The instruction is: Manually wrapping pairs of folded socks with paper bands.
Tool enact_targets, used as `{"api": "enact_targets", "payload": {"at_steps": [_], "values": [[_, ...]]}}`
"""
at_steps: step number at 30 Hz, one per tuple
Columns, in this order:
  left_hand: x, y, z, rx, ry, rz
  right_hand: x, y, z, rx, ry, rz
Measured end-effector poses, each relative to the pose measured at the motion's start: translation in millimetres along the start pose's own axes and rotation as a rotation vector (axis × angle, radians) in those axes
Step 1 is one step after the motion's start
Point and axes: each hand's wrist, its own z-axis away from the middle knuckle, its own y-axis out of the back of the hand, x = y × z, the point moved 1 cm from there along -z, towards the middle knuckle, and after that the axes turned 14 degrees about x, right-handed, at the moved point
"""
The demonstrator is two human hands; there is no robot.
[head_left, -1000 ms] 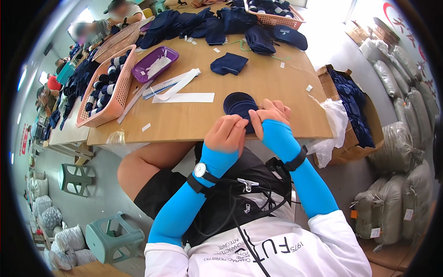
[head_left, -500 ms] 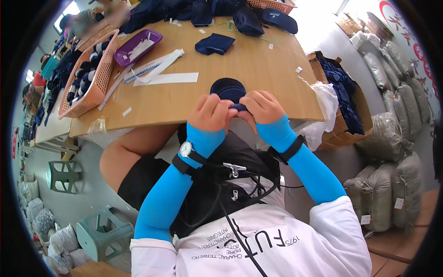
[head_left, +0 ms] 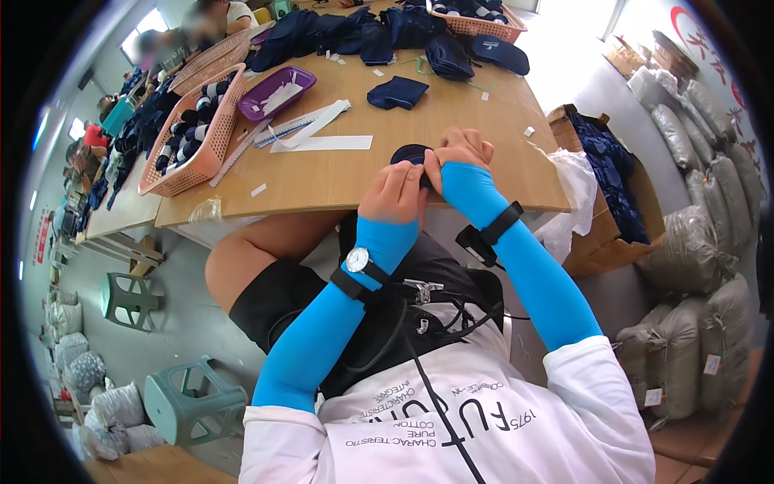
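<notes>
At the table's near edge, both my hands pinch a small dark navy cloth piece with a rounded end (head_left: 409, 153). My left hand (head_left: 393, 194) is closed on its near side, fingertips pressed together. Next to it, my right hand (head_left: 461, 157) grips the right side with thumb and forefinger, its other fingers curled. The hands cover much of the cloth, so I cannot tell its full shape. Beyond them lies a folded navy cloth piece (head_left: 397, 93). A white strip (head_left: 330, 143) and a ruler (head_left: 278, 133) lie to the left.
A pink basket (head_left: 226, 133) with rolled navy-and-white items and a purple tray (head_left: 250, 106) stand at the left. Navy cloth (head_left: 322, 34) and a cap (head_left: 500, 53) lie at the back. An open carton (head_left: 625, 226) stands right, stuffed sacks (head_left: 685, 250) beyond. Green stools (head_left: 193, 403) stand left.
My right hand has turned and risen to the far right of the cloth piece, while my left hand has closed in beside it. Less of the piece shows. The whole view has shifted slightly.
</notes>
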Motion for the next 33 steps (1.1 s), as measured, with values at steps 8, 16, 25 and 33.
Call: {"api": "enact_targets", "payload": {"at_steps": [8, 16, 25, 33], "values": [[-15.6, -11.1, -6.5, -0.052, 0.066, 0.015, -2.3, 3.7, -1.4, -0.084, -0.207, -0.396], [-34.4, -32.0, -27.1, -0.109, 0.099, -0.044, 9.2, -8.2, -12.3, -0.150, 0.053, -0.372], [-36.3, -39.4, -63.8, -0.541, 0.382, -0.232, 4.1, -26.0, -13.6, -0.106, -0.125, -0.381], [-62.5, -53.1, -67.6, -0.546, 0.286, -0.225, -2.0, -36.2, -18.8, -0.099, -0.151, -0.277]]}}
